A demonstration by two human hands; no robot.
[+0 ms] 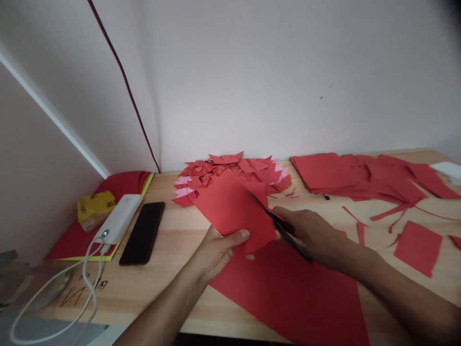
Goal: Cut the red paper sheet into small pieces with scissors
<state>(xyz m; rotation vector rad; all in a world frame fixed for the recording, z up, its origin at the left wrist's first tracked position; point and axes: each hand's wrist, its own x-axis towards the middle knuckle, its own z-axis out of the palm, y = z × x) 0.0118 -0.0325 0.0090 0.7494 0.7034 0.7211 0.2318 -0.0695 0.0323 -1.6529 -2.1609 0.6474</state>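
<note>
My left hand (225, 247) pinches the lower edge of a red paper sheet (230, 206), thumb on top and fingers beneath. In my right hand (313, 233) is a pair of black scissors (275, 222), its blades lying at the right side of that sheet. Whether the blades are apart is hard to make out. Below both hands a larger red sheet (298, 293) spreads over the table's front edge. Just behind the held sheet lies a heap of folded red and pink paper pieces (223, 168).
Red paper sheets (331, 173) are stacked at the back right, with thin paper strips (389, 211) and a red square (419, 247) before them. On the left are a black phone (142, 233), a white power bank (120, 216) with a cable (86, 278), and a yellow packet (95, 209).
</note>
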